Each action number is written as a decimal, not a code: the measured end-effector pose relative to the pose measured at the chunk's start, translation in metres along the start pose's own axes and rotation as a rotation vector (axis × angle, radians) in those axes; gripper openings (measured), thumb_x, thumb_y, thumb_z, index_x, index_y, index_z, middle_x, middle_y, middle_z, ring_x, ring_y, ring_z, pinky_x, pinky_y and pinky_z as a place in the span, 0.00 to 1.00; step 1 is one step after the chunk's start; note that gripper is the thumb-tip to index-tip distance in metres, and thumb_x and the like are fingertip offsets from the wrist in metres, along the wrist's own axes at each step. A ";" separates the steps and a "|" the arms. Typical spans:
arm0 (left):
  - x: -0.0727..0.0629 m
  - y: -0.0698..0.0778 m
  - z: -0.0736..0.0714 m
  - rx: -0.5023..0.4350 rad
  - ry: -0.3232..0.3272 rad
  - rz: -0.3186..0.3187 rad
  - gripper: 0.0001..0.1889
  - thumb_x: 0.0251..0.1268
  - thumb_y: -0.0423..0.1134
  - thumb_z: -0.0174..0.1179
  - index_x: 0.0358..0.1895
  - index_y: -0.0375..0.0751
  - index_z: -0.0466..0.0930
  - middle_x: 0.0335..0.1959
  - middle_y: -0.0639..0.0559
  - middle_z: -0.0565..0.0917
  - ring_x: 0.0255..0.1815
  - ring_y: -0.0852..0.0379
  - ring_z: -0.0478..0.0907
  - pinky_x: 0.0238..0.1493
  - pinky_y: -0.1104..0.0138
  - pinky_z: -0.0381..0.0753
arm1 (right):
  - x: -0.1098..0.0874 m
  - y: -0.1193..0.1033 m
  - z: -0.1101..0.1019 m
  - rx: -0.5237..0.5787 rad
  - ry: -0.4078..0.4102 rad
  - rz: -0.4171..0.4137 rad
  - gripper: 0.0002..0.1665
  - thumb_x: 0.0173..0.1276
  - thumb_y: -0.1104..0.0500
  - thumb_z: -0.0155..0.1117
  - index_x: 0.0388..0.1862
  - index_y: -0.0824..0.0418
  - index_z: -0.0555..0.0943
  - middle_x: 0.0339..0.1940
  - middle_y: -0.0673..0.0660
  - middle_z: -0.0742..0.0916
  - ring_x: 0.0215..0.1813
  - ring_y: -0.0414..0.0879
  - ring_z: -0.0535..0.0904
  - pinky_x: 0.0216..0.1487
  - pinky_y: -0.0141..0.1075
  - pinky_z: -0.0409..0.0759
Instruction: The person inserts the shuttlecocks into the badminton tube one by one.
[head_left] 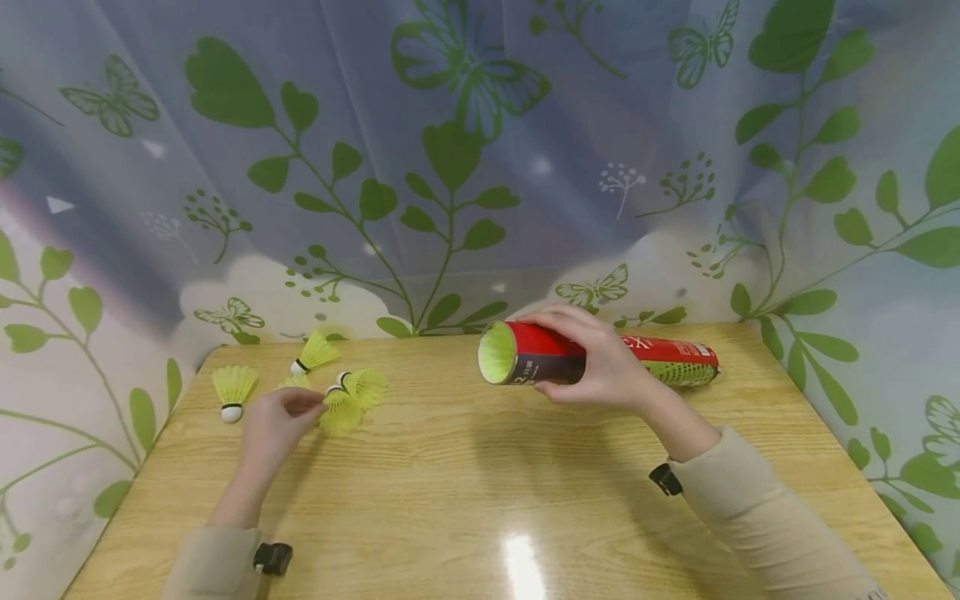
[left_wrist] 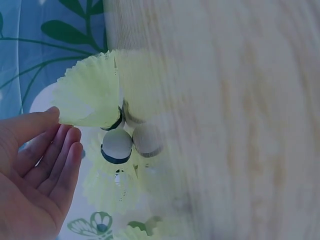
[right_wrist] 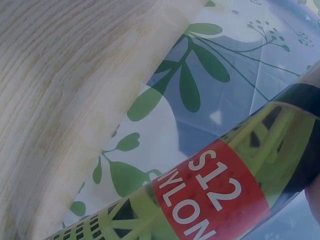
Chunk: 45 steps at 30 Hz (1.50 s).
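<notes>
My left hand [head_left: 273,421] pinches the skirt edge of a yellow shuttlecock [head_left: 341,410] at the left of the table, thumb on one side and fingertips on the other. The same shuttlecock [left_wrist: 92,92] shows in the left wrist view, its cork close to the cork of a second shuttlecock [left_wrist: 116,145]. My right hand [head_left: 607,362] grips a red and black shuttlecock tube [head_left: 667,354], held tilted with its mouth to the left. Yellow skirts show inside that mouth. In the right wrist view the tube [right_wrist: 210,192] has clear sides and an "S12 NYLON" label.
Another shuttlecock [head_left: 234,390] lies at the table's left edge, and one more [head_left: 317,353] at the back. Part of a further one shows behind my left hand. A wood-grain table [head_left: 442,500] meets a patterned curtain [head_left: 525,192] at the back and sides.
</notes>
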<state>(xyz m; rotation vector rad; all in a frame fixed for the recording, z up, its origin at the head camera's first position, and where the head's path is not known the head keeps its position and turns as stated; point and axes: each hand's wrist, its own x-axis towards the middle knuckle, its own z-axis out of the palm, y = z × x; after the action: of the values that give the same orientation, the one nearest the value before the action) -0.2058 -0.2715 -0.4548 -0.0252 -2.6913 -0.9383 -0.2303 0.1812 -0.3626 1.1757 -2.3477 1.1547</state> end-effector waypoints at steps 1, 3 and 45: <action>0.000 -0.001 0.000 0.000 -0.003 -0.005 0.08 0.67 0.32 0.72 0.46 0.32 0.92 0.41 0.36 0.93 0.39 0.41 0.91 0.34 0.70 0.87 | 0.000 0.000 0.000 -0.002 0.001 -0.001 0.43 0.51 0.64 0.82 0.69 0.59 0.80 0.69 0.61 0.83 0.66 0.56 0.79 0.55 0.50 0.86; 0.000 -0.002 0.000 0.003 -0.007 -0.016 0.08 0.68 0.32 0.72 0.46 0.33 0.92 0.41 0.36 0.93 0.39 0.42 0.91 0.34 0.72 0.85 | 0.000 0.000 -0.001 -0.002 0.002 0.001 0.43 0.51 0.64 0.82 0.69 0.59 0.80 0.70 0.61 0.83 0.66 0.56 0.79 0.55 0.50 0.86; 0.005 -0.008 -0.013 -0.097 0.122 -0.249 0.11 0.75 0.35 0.67 0.49 0.30 0.90 0.46 0.32 0.92 0.26 0.85 0.71 0.29 0.83 0.76 | 0.001 0.001 -0.005 -0.003 0.010 0.001 0.44 0.50 0.63 0.83 0.70 0.59 0.80 0.69 0.61 0.83 0.64 0.56 0.80 0.57 0.51 0.84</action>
<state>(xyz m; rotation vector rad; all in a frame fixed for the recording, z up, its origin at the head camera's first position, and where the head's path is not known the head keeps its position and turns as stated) -0.2082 -0.2858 -0.4481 0.3426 -2.5740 -1.1027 -0.2320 0.1849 -0.3591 1.1647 -2.3425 1.1544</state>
